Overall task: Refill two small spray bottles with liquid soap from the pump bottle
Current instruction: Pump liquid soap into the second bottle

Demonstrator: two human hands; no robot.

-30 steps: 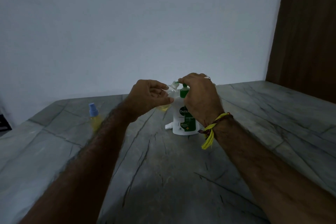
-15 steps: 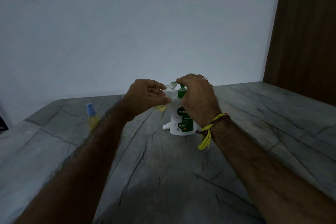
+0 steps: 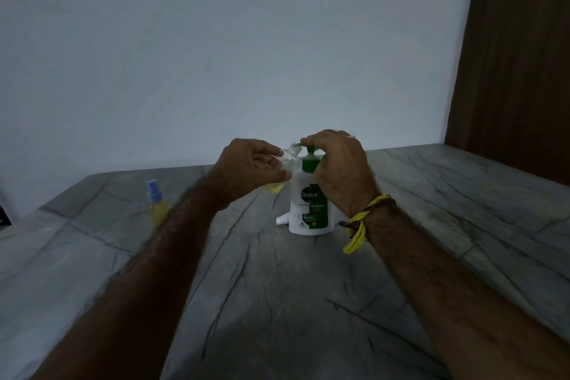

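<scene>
Left hand (image 3: pixel 249 168) fingers pinched open spray bottle (image 3: pixel 288 157) tilted under nozzle to catch soap; right hand (image 3: pixel 337 168) fingers curled over pump bottle (image 3: pixel 310 210) head.

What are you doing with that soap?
A person is filling a little spray bottle with soap. The left hand holds it tilted, open neck at the nozzle of the pump bottle. The right hand sits on the green pump. The other spray bottle, capped, stands on the table.
</scene>
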